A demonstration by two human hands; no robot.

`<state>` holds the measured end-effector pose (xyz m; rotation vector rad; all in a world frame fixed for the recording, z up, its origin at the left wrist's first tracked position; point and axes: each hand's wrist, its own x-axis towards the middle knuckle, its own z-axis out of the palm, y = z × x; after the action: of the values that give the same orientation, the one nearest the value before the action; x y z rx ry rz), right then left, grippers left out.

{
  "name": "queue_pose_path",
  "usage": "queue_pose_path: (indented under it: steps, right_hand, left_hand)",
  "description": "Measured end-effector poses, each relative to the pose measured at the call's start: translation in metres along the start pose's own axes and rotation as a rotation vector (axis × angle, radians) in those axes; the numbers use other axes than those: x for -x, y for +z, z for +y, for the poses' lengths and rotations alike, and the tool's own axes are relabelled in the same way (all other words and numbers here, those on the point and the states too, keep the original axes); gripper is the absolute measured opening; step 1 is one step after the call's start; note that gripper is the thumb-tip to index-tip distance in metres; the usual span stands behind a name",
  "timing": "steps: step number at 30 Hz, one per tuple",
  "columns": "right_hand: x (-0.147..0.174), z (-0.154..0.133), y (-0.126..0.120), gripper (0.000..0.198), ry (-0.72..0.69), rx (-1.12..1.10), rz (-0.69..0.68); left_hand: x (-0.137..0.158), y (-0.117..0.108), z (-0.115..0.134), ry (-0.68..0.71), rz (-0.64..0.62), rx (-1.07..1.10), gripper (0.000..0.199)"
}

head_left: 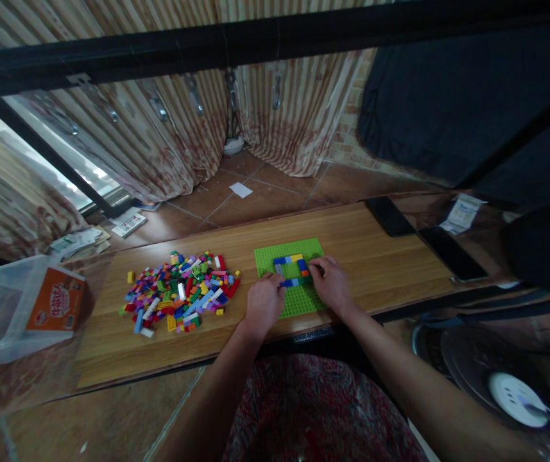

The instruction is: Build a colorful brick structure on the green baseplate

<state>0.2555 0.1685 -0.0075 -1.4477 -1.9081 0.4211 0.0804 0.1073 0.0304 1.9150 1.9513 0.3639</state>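
A green studded baseplate [298, 303] lies on the wooden board in front of me. On it, toy building bricks [290, 259] in blue, light blue, yellow, orange and grey form a rectangular outline with an open middle. My left hand [266, 300] is at the outline's near left corner, its fingers curled against the bricks and partly hiding them. At the right side, my right hand [331, 282] has thumb and forefinger closed at the edge of the blue and orange bricks. Whether either hand grips a separate brick cannot be made out.
A heap of mixed bricks [181, 292] spreads left of the baseplate. Farther left stands a clear plastic bin [5, 321] with an orange label. Two dark phone-like slabs [389, 216] lie at the right. A white power strip [518, 399] sits lower right.
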Motion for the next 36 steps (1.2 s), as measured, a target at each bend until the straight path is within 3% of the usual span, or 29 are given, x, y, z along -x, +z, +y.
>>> queue_pose_path:
  steps: [4,12,26,33,36]
  right_hand:
    - [0.000,-0.012,0.001,0.027,-0.001,-0.006,-0.015]
    - [0.016,-0.031,0.018,0.055,0.115,0.186,0.044]
    - [0.017,-0.036,0.025,0.053,0.126,0.225,-0.036]
    - [0.024,-0.041,0.028,0.051,0.104,0.195,-0.026]
    - [0.022,-0.034,0.024,0.054,0.094,0.113,-0.010]
  left_hand:
    - [-0.002,0.002,-0.002,0.027,0.026,0.009,0.021]
    - [-0.001,-0.001,-0.001,-0.020,0.009,0.054,0.021]
    - [-0.013,-0.005,0.001,-0.065,-0.044,0.119,0.018]
    - [-0.011,-0.003,-0.001,-0.030,-0.005,0.165,0.015]
    - [-0.004,-0.004,-0.004,-0.006,0.024,0.200,0.028]
